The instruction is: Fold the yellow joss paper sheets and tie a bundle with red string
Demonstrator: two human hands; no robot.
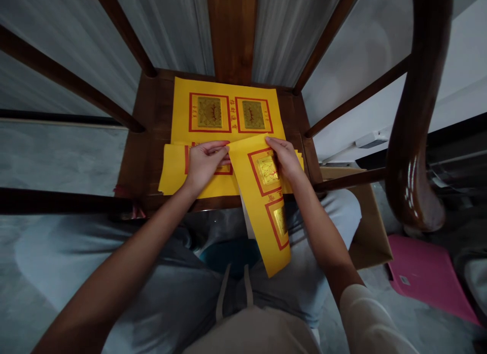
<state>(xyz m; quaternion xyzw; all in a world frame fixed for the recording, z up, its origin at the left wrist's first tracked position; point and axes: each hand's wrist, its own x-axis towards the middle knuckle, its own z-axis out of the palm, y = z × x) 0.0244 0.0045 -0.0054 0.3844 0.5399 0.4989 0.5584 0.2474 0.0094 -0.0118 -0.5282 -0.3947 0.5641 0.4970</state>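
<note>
A yellow paper sheet (262,207) with red-framed gold squares lies tilted across the near edge of a dark wooden chair seat (148,120) and hangs down over my lap. My right hand (283,158) presses on its upper part, fingers closed on the top edge. My left hand (205,161) pinches the sheet's top left corner, resting on another yellow sheet (173,174) that lies flat under it. A third yellow sheet (224,113) with two gold squares lies flat further back on the seat.
The chair's wooden back slats (232,34) and arm (414,141) rise around the seat. A cardboard box (373,227) and a pink stool (429,278) stand on the floor to my right. My legs in grey trousers sit below the seat.
</note>
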